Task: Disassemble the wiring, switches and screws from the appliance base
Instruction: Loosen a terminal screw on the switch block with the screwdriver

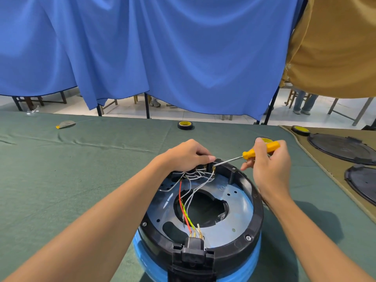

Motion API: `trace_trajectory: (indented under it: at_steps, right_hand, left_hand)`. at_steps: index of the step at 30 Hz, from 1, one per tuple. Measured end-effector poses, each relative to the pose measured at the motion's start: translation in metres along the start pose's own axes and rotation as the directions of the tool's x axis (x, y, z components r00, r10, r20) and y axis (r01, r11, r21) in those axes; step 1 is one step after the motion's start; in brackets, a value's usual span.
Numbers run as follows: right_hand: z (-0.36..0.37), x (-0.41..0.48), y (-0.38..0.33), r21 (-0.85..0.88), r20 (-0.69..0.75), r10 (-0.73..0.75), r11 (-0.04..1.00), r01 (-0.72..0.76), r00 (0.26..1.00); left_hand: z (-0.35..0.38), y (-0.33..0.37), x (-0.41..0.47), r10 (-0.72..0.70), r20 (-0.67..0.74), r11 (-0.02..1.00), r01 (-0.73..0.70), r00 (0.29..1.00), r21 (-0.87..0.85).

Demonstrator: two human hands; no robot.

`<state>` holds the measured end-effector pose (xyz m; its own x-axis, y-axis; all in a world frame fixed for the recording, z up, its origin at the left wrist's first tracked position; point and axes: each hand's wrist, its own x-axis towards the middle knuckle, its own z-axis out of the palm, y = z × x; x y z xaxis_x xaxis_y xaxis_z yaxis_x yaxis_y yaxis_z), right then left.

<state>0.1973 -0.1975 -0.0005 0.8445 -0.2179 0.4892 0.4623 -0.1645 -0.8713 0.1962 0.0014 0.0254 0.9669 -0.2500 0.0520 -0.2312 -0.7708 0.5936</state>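
The appliance base (238,226), a blue body with a black rim and a metal plate, lies upturned on the green cloth. White wires (195,176) run from a switch block at its far rim; a red wire (180,194) and a yellow-green wire lead to the black power socket (192,250) at the near rim. My left hand (186,155) grips the switch block at the far rim, fingers curled over it. A yellow-handled screwdriver (258,151) sits in my right hand (270,165), its tip at a brass terminal beside the left thumb.
A black tape roll (185,125) lies at the far middle of the table, another (300,130) at the right. Two black round covers (343,148) rest on a tan cloth at the right. A small pad (65,124) is far left. Blue curtain hangs behind.
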Motion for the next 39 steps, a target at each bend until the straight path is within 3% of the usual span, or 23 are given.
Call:
trace_trajectory:
  at_steps: [6,12,16,20,28,33,39]
  right_hand:
    - [0.015,0.028,-0.003,-0.017,0.027,0.079,0.997,-0.079,0.997]
    - [0.043,0.065,-0.004,-0.181,0.177,0.216,0.966,-0.184,0.960]
    - [0.046,0.066,-0.005,-0.210,0.192,0.202,0.964,-0.161,0.960]
    - [0.025,0.046,-0.002,-0.047,0.089,0.154,0.988,-0.150,0.984]
    - [0.004,0.005,-0.004,-0.047,0.048,-0.048,0.998,0.050,0.998]
    - [0.003,0.002,-0.005,0.033,-0.071,-0.038,0.999,0.041,0.997]
    - [0.004,0.000,-0.006,0.039,-0.049,-0.048,0.998,0.050,0.998]
  left_hand:
    - [0.000,0.003,-0.002,0.002,0.002,1.000,-0.002,1.000,0.001]
    - [-0.001,0.006,-0.003,0.001,-0.003,1.000,-0.001,1.000,-0.024]
    - [-0.002,0.007,-0.004,0.000,0.002,1.000,0.000,1.000,-0.016]
    - [-0.001,0.003,-0.003,0.003,0.006,1.000,-0.003,1.000,-0.003]
    - [-0.001,0.003,-0.002,0.012,-0.006,1.000,-0.013,1.000,-0.013]
    - [-0.001,0.002,-0.003,0.006,-0.005,1.000,-0.006,1.000,-0.013]
    - [-0.001,0.003,-0.002,0.009,0.008,1.000,-0.009,1.000,-0.020]
